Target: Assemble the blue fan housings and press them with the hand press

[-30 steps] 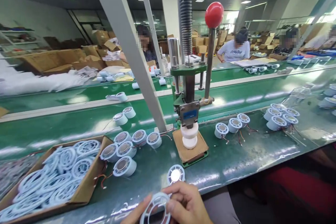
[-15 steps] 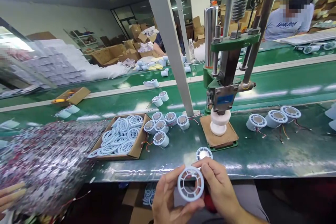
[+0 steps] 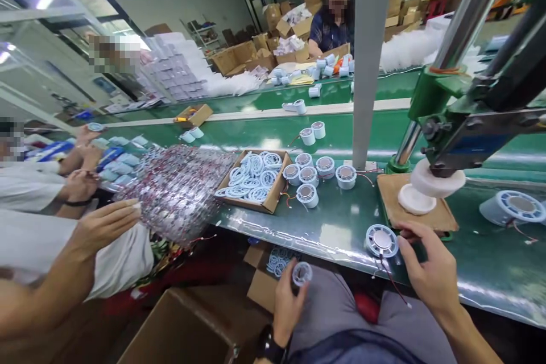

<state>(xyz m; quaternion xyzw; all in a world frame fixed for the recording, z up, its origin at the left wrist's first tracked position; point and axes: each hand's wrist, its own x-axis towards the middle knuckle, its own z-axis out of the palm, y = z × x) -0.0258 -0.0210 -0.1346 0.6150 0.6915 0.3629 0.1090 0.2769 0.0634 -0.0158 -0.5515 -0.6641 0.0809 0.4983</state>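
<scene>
Low over my lap, my left hand (image 3: 286, 302) holds a light-blue ring-shaped cover (image 3: 302, 274) between thumb and fingers. On the bench's front edge lies a round light-blue motor unit (image 3: 381, 240), its silver disc facing up and its wires hanging over the edge. My right hand (image 3: 430, 264) is at the right rim of that unit, thumb and forefinger slightly apart; whether they touch it is hard to tell. Just behind this hand stands a hand press with a white pressing head (image 3: 438, 182) above a white round seat (image 3: 417, 199) on a brown board (image 3: 390, 193).
Left of the press stand several motor units (image 3: 307, 175) and a cardboard box (image 3: 273, 205) of light-blue rings. A wired pile in clear plastic (image 3: 179, 187) lies farther left. A co-worker's hand (image 3: 100, 224) reaches in at left. A grey post (image 3: 367, 68) rises behind the bench.
My left hand has lowered toward my lap with the ring cover. My right hand has left the cover and moved to the motor unit. The view has swung left.
</scene>
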